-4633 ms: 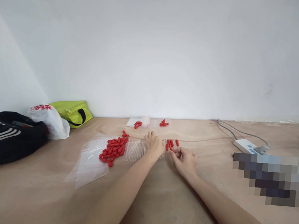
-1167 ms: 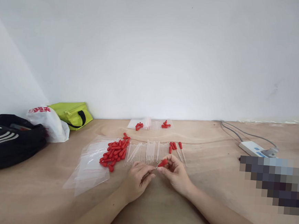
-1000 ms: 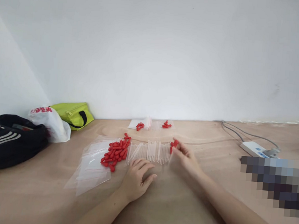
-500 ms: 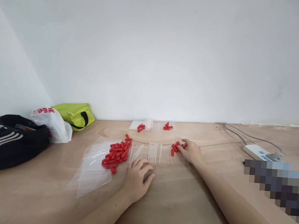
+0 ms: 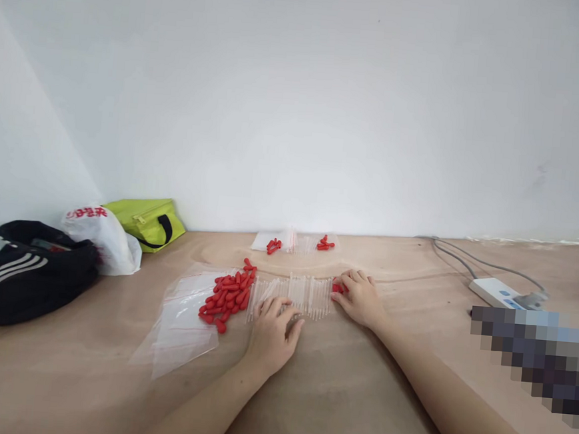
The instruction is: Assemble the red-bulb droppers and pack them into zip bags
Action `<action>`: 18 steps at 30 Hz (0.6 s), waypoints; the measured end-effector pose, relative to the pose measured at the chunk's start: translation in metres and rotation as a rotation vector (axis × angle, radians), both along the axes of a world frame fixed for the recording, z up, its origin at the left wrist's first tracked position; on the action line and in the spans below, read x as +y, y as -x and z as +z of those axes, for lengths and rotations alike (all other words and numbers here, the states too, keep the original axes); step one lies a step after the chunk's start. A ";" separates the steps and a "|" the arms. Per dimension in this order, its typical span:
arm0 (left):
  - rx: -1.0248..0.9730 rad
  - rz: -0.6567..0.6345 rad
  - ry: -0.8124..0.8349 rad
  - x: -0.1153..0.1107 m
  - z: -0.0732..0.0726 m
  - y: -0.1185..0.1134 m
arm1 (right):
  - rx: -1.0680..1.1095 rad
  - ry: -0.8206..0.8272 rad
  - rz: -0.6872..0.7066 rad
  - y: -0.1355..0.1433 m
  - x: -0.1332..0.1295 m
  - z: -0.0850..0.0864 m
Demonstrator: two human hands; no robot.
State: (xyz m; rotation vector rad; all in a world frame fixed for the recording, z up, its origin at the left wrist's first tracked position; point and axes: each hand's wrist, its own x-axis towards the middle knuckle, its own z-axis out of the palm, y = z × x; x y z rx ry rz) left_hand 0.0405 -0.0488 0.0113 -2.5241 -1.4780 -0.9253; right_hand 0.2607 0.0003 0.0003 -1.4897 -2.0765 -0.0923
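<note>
My left hand (image 5: 274,331) is open, palm down, its slightly bent fingers apart over the near ends of some thin clear tubes (image 5: 303,295). These dropper tubes lie side by side in a rough row. At the row's right end, my right hand (image 5: 362,298) curls its fingers and thumb around a few red rubber bulbs (image 5: 338,286), mostly hidden under it. A larger heap of red rubber bulbs (image 5: 230,296) lies left of the tubes, partly against flat clear zip bags (image 5: 182,335).
By the wall are more clear bags (image 5: 265,238) with small groups of red bulbs (image 5: 325,244). A black bag (image 5: 29,277), a white plastic bag (image 5: 109,243) and a lime-green pouch (image 5: 146,222) stand at left. A power strip (image 5: 494,291) with cables lies at right.
My right hand has lowered and closed over the small group of bulbs, covering most of them and the thin tubes seen under it before. My left hand has barely shifted.
</note>
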 end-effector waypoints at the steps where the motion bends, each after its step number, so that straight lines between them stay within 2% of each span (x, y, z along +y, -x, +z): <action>1: -0.006 0.025 -0.010 0.004 0.000 -0.005 | 0.040 -0.006 0.011 0.001 -0.002 0.000; 4: -0.011 0.097 -0.021 0.016 0.002 -0.024 | 0.226 -0.035 0.084 0.004 -0.012 -0.002; 8: 0.002 0.201 0.018 0.030 0.004 -0.044 | 0.446 -0.075 0.217 0.011 -0.040 -0.003; 13: 0.006 0.275 0.084 0.037 0.004 -0.052 | 0.433 -0.012 0.351 0.018 -0.068 -0.002; 18: 0.031 0.308 0.096 0.038 0.006 -0.053 | 0.433 0.001 0.334 0.021 -0.066 -0.005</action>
